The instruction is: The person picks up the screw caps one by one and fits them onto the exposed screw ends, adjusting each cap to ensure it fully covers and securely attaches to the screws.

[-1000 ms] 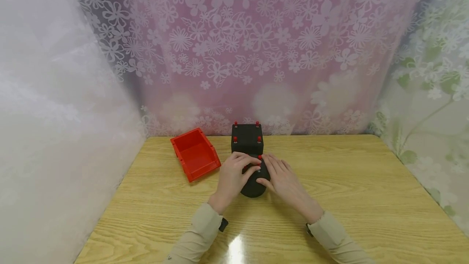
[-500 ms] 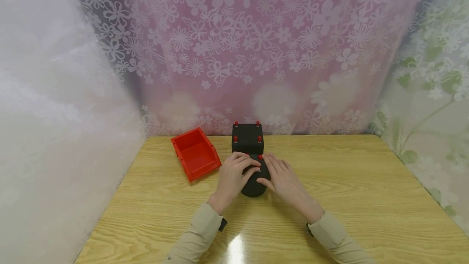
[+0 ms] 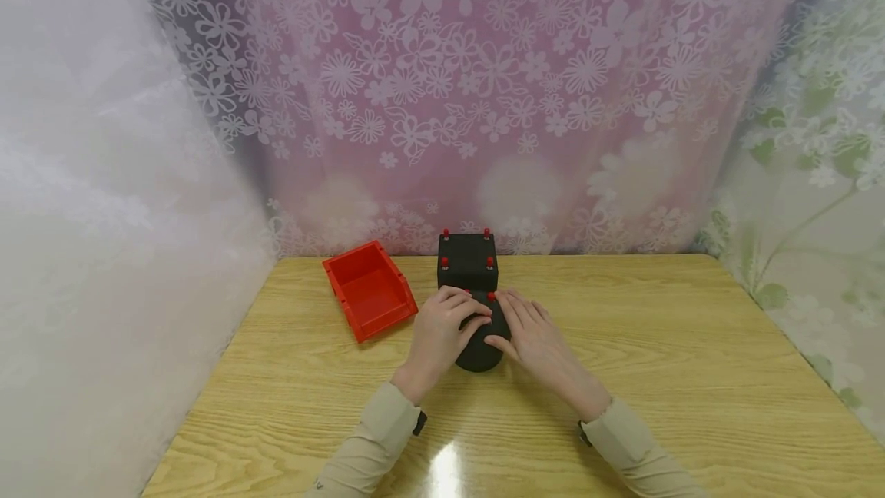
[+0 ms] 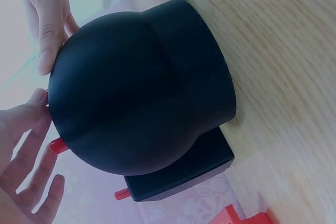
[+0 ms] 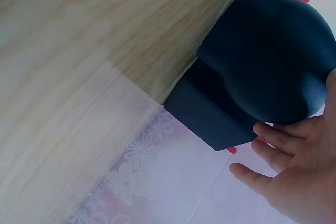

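Note:
A rounded black dome-topped block [image 3: 479,357] stands on the table, with small red-capped pegs on its top. My left hand [image 3: 434,333] reaches over it from the left and pinches one red-capped peg [image 3: 488,313] between thumb and fingertips. In the left wrist view another red peg [image 4: 59,146] sticks out beside those fingers. Against the dome's right side rests my right hand [image 3: 538,336], fingers extended and thumb toward the front. Its fingertips are close to a red peg [image 3: 492,296] at the dome's far edge.
Directly behind the dome stands a black square block [image 3: 467,253] with red-capped pegs at its corners. A red open-front bin [image 3: 369,294] sits to the left on the wooden table [image 3: 622,375]. Floral curtains [image 3: 442,98] enclose the back and sides.
The left thumb and fingertips have shifted slightly at the red-capped peg; the metal stem seen below them earlier is now covered. The right hand stays in place.

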The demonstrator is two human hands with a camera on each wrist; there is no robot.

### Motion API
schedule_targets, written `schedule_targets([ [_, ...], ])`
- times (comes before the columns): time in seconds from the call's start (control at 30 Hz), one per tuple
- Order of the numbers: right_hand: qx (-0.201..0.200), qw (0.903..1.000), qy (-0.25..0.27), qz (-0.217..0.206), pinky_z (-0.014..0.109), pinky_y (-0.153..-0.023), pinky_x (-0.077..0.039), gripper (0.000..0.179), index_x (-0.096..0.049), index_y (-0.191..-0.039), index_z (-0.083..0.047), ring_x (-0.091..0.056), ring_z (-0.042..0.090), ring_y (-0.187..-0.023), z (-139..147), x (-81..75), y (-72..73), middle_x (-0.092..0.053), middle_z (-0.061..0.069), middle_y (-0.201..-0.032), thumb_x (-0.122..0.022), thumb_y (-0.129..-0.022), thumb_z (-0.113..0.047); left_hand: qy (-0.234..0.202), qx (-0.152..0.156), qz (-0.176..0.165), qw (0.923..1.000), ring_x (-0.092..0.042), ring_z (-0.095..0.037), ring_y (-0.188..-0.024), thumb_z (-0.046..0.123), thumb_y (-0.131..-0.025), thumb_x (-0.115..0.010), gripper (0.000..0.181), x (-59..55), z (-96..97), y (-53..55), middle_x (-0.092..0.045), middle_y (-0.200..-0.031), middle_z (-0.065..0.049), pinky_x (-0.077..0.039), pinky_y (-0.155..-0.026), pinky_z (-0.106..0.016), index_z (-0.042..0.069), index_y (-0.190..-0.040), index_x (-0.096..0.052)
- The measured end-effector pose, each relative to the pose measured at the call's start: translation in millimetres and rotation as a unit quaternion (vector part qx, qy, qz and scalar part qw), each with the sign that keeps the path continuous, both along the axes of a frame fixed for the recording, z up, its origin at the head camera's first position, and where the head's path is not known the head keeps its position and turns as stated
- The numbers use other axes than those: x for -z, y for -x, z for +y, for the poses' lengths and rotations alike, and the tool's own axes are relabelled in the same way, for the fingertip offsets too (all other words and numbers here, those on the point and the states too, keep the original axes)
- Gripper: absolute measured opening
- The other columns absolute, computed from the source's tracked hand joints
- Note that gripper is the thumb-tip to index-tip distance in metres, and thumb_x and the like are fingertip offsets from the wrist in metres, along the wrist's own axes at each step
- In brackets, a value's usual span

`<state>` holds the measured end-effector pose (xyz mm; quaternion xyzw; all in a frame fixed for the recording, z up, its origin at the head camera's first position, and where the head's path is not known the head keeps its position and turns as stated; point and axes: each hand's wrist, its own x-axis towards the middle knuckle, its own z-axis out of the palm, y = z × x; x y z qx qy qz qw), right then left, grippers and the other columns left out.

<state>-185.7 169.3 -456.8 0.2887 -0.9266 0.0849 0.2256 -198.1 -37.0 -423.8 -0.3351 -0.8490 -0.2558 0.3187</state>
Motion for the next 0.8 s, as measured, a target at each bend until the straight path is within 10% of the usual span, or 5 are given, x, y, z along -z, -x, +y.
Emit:
schedule_targets([
  [0.37, 0.009, 0.9998, -0.004, -0.019, 0.056, -0.11, -0.042, 0.082, -0.037, -0.154, 0.003, -0.043, 0.036, -0.142, -1.1, -2.1, -1.4, -0.045, 0.023, -0.153, -0.051, -0.099, -0.056, -0.002, 0.0, -0.012, 0.9999, -0.063, -0.014, -0.095, 0.028, -0.085, -0.082, 0.017, -4.4, -4.1, -1.7, -0.076, -0.094, 0.007, -0.054, -0.087, -0.028, 0.021, -0.1, -0.079],
  [0.8, 0.021, 0.9982, 0.013, -0.055, 0.059, -0.11, -0.04, 0.081, -0.039, -0.153, 0.002, -0.04, 0.036, -0.144, -0.5, -4.9, 2.5, -0.045, 0.023, -0.153, -0.059, -0.097, -0.053, -0.066, -0.076, -0.034, 0.9944, -0.068, -0.019, -0.096, 0.019, -0.094, -0.074, 0.016, -6.7, -22.5, 4.2, -0.076, -0.102, 0.0, -0.059, -0.084, -0.033, 0.016, -0.109, -0.078],
])
